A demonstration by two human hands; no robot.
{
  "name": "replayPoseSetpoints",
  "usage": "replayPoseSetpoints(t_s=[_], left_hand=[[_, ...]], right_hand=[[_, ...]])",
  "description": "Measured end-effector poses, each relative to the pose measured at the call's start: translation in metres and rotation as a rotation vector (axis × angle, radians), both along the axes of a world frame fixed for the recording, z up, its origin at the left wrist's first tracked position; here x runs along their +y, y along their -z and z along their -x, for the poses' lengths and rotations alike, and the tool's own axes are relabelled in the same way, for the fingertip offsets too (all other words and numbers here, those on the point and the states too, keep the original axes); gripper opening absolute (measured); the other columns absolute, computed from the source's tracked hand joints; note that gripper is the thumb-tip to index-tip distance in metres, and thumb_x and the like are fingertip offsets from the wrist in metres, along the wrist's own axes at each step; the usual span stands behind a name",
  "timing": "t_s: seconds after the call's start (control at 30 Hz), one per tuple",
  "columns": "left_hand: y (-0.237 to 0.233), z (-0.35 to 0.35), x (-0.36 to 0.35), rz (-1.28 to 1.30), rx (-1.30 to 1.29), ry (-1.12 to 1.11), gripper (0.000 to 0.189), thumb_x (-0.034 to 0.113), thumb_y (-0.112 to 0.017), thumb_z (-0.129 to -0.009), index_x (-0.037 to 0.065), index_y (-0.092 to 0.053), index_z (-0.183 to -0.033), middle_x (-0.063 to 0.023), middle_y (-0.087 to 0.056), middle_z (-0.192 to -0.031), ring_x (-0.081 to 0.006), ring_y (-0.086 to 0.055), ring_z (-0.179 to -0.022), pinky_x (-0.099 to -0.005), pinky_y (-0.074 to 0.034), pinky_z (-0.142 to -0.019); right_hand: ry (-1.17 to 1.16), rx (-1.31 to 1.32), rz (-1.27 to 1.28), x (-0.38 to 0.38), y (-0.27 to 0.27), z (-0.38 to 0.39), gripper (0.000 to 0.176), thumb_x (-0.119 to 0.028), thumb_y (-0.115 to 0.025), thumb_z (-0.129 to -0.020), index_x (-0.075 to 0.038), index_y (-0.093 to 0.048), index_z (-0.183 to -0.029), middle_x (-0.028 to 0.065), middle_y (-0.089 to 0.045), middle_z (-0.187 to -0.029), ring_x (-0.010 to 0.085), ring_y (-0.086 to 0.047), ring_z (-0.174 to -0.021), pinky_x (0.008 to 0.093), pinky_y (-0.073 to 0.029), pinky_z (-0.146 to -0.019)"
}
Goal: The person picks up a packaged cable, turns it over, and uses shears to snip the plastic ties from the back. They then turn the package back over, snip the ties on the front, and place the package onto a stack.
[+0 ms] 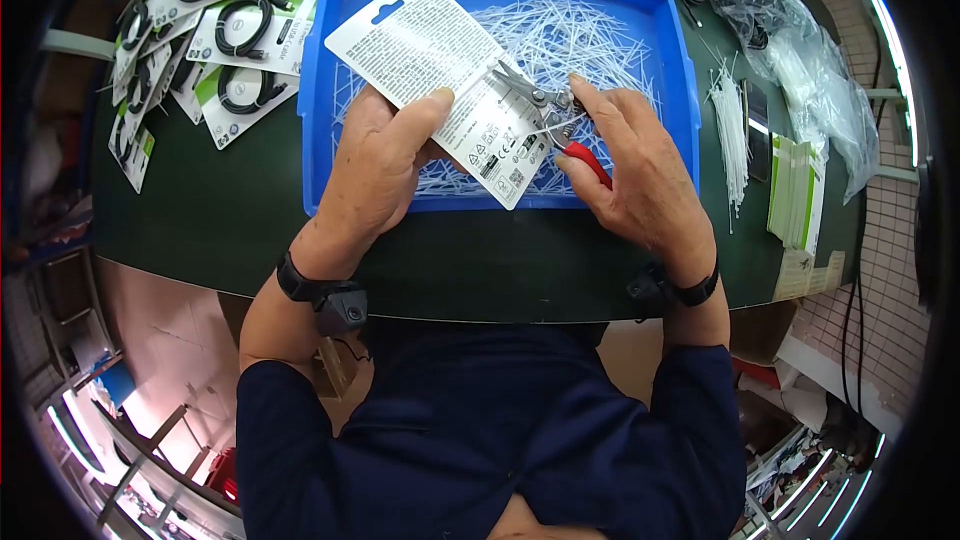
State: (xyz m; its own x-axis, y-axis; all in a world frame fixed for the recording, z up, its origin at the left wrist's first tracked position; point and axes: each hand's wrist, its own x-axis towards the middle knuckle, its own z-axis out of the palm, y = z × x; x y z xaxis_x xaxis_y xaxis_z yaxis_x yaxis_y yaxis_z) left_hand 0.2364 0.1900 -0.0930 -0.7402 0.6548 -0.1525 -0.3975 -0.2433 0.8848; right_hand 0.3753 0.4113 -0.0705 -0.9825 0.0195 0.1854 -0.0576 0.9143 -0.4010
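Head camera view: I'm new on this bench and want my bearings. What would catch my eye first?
The bright blue tray at the top centre of the dark green table stands out, littered with thin white plastic offcuts. Over it the left hand holds a white printed packaging card, while the right hand holds red-handled cutters at the card's edge. Packaged black cables fan out at the far left.
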Motion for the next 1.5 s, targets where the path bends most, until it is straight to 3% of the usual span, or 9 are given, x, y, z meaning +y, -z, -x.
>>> replayPoseSetpoints(t_s=[0.5,0.73,1.0,1.5], left_hand=[[0.003,-0.009,0.005,0.028,0.0,0.034,0.041,0.015,-0.061,-0.101,-0.01,-0.057,-0.133,-0.018,-0.072,-0.114,-0.0203,-0.074,-0.097,-0.0319,-0.063,-0.081],[0.012,-0.009,0.004,0.037,0.132,0.058,0.038,0.015,-0.061,-0.102,-0.008,-0.057,-0.131,-0.0171,-0.072,-0.114,-0.0177,-0.073,-0.092,-0.0296,-0.061,-0.074],[0.013,-0.01,0.007,0.01,-0.032,0.066,0.039,0.019,-0.06,-0.104,-0.008,-0.055,-0.132,-0.0161,-0.071,-0.116,-0.0181,-0.072,-0.09,-0.0305,-0.059,-0.075],[0.016,-0.001,0.003,0.041,-0.103,0.089,0.04,0.024,-0.061,-0.106,-0.007,-0.055,-0.131,-0.0144,-0.07,-0.116,-0.0189,-0.071,-0.094,-0.0301,-0.058,-0.076]], right_hand=[[0.016,0.06,0.086,-0.005,0.018,-0.005,0.07,-0.014,-0.084,-0.084,-0.001,-0.057,-0.147,0.0206,-0.065,-0.119,0.0352,-0.066,-0.108,0.0425,-0.054,-0.093],[0.0,0.049,0.113,-0.004,0.019,-0.005,0.071,-0.014,-0.083,-0.085,-0.001,-0.056,-0.149,0.0179,-0.065,-0.112,0.0328,-0.065,-0.099,0.0416,-0.054,-0.086],[0.004,-0.053,0.197,-0.009,0.022,-0.003,0.063,-0.015,-0.08,-0.088,0.0,-0.058,-0.145,0.0179,-0.063,-0.101,0.0317,-0.063,-0.087,0.041,-0.051,-0.078],[-0.047,-0.128,0.235,-0.001,0.028,0.005,0.055,-0.013,-0.076,-0.091,0.0,-0.059,-0.142,0.0194,-0.061,-0.1,0.0366,-0.061,-0.089,0.0433,-0.051,-0.081]])
